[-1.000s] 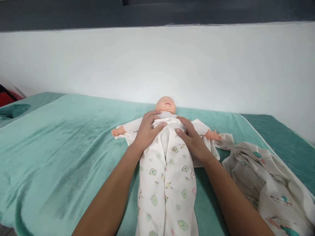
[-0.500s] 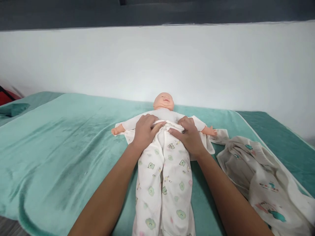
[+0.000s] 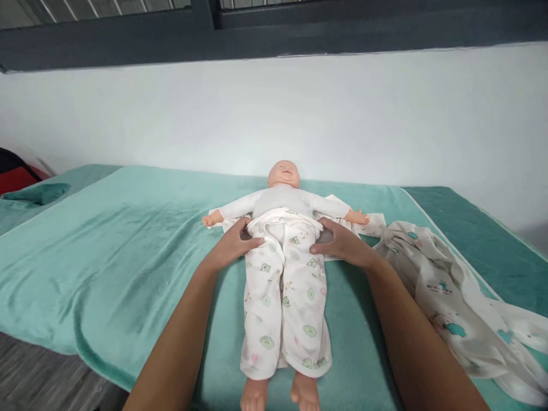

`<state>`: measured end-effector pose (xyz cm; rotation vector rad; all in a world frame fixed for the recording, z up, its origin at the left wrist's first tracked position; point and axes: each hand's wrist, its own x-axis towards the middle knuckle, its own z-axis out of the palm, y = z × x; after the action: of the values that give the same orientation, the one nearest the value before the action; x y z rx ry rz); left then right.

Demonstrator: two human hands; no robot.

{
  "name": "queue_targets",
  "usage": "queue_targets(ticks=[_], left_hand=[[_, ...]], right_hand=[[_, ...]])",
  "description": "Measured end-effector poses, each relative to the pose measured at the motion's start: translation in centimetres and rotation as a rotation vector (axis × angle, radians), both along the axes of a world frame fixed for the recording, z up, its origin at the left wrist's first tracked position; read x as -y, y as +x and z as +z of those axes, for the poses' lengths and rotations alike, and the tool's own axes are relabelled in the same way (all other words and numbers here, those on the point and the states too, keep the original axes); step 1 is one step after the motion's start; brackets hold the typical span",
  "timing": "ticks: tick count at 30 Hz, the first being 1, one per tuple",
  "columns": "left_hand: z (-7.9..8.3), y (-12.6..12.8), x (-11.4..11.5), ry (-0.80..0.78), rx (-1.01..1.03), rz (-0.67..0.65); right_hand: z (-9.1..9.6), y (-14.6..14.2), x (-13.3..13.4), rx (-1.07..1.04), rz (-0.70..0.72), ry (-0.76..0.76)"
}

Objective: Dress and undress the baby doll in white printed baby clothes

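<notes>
A baby doll [image 3: 285,174] lies on its back with its arms spread out and its bare feet toward me. It wears a white long-sleeved top and white baby pants [image 3: 268,297] printed with green animals. The waistband is bunched across its belly. At the left side of the waist, my left hand [image 3: 231,242] grips the pants, thumb on the front and fingertips hidden around the side. My right hand [image 3: 342,242] mirrors it on the right side, thumb on the front. Part of a white garment [image 3: 372,224] shows spread under the doll's arms and back.
A crumpled white baby garment [image 3: 445,285] with teal and pink prints lies right of my right forearm. The green blanket [image 3: 128,257] covers the bed, against a white wall [image 3: 274,114]. A red and black object [image 3: 15,174] stands at the far left; grey floor shows lower left.
My hands have moved apart from the front of the waistband to the two sides of the waist. The view has shifted, and the doll's feet now show.
</notes>
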<state>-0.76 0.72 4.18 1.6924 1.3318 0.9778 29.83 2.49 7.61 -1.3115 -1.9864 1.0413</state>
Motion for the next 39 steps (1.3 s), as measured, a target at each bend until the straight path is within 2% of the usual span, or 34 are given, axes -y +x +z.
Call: queue_targets(ticks=[2, 4, 8, 10, 13, 15, 17, 22, 25, 28, 31, 33, 36, 39], left_hand=[[0.2, 0.1, 0.5, 0.012, 0.012, 0.026], [0.4, 0.7, 0.7, 0.076, -0.015, 0.114], [0.4, 2.0, 0.1, 0.322, -0.097, 0.282], [0.1, 2.5, -0.5, 0.428, -0.158, 0.380], [-0.2, 3.2, -1.6, 0.457, -0.217, 0.491], [-0.2, 3.4, -2.0, 0.414, -0.233, 0.484], [-0.1, 3.3, -1.9, 0.349, -0.222, 0.424], [0.3, 1.8, 0.3, 0.054, -0.047, 0.196], [0.3, 1.0, 1.9, -0.005, -0.005, 0.072], [0.0, 1.1, 2.9, 0.140, -0.110, 0.111], [-0.4, 1.9, 3.1, 0.294, -0.233, 0.241], [-0.6, 2.4, 3.0, 0.332, -0.255, 0.336], [-0.6, 2.8, 2.8, 0.288, -0.211, 0.365], [-0.4, 2.7, 3.0, 0.213, -0.113, 0.300]], right_hand=[[0.1, -0.4, 0.6, 0.033, -0.047, 0.018], [0.1, -0.9, 1.0, 0.061, -0.100, 0.093], [-0.4, -2.2, 1.3, 0.047, -0.197, 0.293], [-0.8, -3.1, 1.2, 0.023, -0.291, 0.387], [-1.0, -4.5, 0.8, 0.008, -0.466, 0.464], [-1.0, -4.9, 0.6, 0.011, -0.502, 0.435], [-0.8, -4.5, 0.5, 0.002, -0.452, 0.356], [-0.2, -1.5, 1.1, 0.033, -0.091, 0.071], [-0.2, -0.9, 2.0, 0.114, -0.005, 0.031], [-0.6, -1.7, 3.0, 0.220, -0.082, 0.180], [-0.9, -3.0, 4.0, 0.259, -0.270, 0.394], [-1.1, -3.7, 4.3, 0.220, -0.396, 0.459], [-1.3, -4.2, 4.2, 0.106, -0.471, 0.403], [-1.5, -3.8, 4.0, 0.006, -0.375, 0.260]])
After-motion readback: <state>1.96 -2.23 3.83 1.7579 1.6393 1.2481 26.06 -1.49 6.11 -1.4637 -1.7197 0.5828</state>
